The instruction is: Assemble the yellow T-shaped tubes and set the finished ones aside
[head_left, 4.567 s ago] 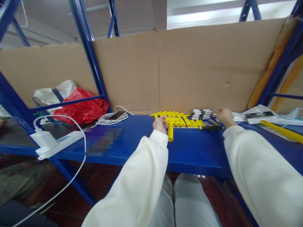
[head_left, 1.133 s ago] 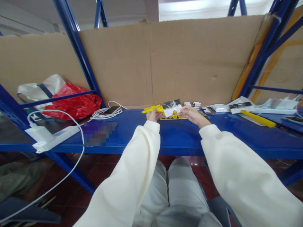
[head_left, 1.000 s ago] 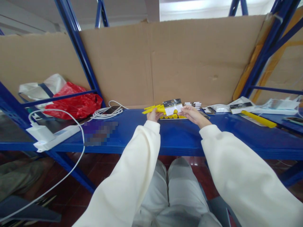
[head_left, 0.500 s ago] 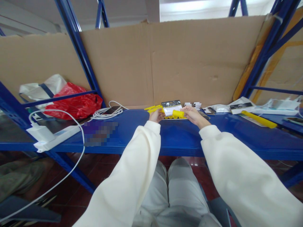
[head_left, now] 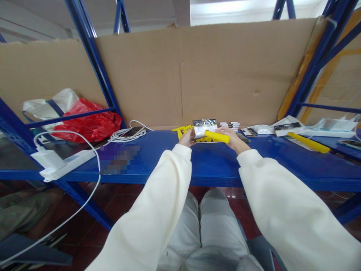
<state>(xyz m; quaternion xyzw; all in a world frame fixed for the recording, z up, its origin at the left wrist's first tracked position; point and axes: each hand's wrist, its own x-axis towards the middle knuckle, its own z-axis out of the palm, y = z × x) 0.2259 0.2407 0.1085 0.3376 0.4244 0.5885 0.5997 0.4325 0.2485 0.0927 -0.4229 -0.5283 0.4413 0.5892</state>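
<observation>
My left hand (head_left: pixel 187 138) and my right hand (head_left: pixel 232 136) meet over the blue shelf (head_left: pixel 214 165). Between them lies a yellow T-shaped plastic tool (head_left: pixel 216 136), its handle pointing right across my right hand's fingers. My left hand is closed on its head end. A black-and-white printed card (head_left: pixel 203 126) stands just behind the tool, held up at my right hand's fingertips. More yellow tools (head_left: pixel 203 139) lie in a row under my hands, mostly hidden.
A small stack of black-and-white cards (head_left: pixel 230 124) lies behind my right hand. Further right are packaging sheets (head_left: pixel 286 125) and a long yellow handle (head_left: pixel 308 142). To the left lie coiled white cable (head_left: pixel 126 134), a power strip (head_left: pixel 56 162) and a red bag (head_left: pixel 87 122). Cardboard backs the shelf.
My right hand brought a card from the stack over to my left hand. The yellow tool's handle has swung out to the right in front of the card over the last half second.
</observation>
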